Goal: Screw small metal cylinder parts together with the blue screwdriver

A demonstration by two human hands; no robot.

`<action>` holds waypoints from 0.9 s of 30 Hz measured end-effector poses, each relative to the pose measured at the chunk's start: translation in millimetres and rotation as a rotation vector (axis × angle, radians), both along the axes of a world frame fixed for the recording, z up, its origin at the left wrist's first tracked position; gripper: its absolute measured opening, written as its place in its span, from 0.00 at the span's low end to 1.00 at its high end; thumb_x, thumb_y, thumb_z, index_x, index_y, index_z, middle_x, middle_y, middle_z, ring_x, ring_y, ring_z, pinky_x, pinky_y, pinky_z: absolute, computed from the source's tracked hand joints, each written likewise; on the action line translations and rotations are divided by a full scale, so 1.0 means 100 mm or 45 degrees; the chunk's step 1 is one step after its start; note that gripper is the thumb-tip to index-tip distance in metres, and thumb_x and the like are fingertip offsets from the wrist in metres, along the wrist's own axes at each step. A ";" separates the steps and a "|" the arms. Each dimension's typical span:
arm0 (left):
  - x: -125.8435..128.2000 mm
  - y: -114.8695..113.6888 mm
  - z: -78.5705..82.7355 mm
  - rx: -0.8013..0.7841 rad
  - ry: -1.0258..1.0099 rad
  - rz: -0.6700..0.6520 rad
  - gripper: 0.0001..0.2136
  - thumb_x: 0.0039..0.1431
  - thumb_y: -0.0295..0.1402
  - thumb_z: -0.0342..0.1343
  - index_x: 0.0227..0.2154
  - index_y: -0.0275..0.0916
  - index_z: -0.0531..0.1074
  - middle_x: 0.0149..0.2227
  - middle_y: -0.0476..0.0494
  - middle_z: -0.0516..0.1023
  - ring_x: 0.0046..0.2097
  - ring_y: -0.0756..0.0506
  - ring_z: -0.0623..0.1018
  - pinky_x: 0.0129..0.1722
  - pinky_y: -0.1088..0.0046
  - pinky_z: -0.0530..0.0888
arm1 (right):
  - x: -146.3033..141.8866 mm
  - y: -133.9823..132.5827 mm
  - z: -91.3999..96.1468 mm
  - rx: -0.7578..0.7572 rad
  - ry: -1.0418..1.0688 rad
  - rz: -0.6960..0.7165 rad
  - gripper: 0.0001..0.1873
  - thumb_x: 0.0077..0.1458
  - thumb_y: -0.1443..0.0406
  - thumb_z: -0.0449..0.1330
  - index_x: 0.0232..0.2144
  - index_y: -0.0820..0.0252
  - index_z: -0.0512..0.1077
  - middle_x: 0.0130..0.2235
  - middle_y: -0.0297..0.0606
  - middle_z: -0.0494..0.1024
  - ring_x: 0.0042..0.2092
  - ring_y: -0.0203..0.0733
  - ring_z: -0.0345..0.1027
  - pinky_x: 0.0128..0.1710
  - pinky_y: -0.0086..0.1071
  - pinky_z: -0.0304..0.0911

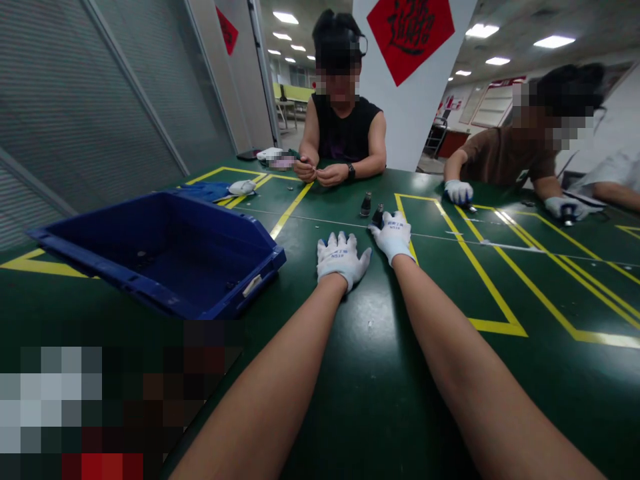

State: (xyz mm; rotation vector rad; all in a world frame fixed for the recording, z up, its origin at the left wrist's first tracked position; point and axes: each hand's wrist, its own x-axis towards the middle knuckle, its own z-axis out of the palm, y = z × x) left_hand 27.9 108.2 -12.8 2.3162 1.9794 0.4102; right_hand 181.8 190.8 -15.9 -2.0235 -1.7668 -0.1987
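Note:
My left hand [341,259], in a white glove with blue print, lies flat on the green table with its fingers spread. Nothing is under it that I can see. My right hand [393,235], gloved the same way, is closed around the lower part of a small dark bottle-shaped piece [379,212], which its thumb and fingers partly hide. Just left of that piece, a second dark bottle-shaped piece [366,204] stands upright on the table, apart from both hands.
A large blue bin [165,267] stands on the left, with a few small dark bits inside. Behind it lie blue and white gloves [205,192]. Yellow tape lines [480,267] mark the green table [370,373]. One person sits opposite; others work at the right.

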 end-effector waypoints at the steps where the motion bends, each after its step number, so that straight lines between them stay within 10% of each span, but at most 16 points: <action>1: 0.00 0.02 0.00 0.003 0.018 0.003 0.35 0.58 0.57 0.32 0.62 0.42 0.56 0.65 0.39 0.54 0.65 0.33 0.51 0.61 0.48 0.47 | 0.00 0.04 -0.01 0.056 0.031 -0.003 0.34 0.52 0.47 0.56 0.54 0.62 0.64 0.57 0.54 0.58 0.55 0.58 0.57 0.52 0.48 0.54; 27: 0.01 0.00 -0.04 0.000 0.071 -0.071 0.34 0.59 0.58 0.32 0.61 0.43 0.57 0.64 0.40 0.57 0.64 0.34 0.54 0.62 0.50 0.48 | 0.25 0.58 -0.20 0.448 0.850 0.474 0.23 0.47 0.54 0.62 0.43 0.60 0.70 0.39 0.40 0.75 0.43 0.45 0.69 0.51 0.46 0.62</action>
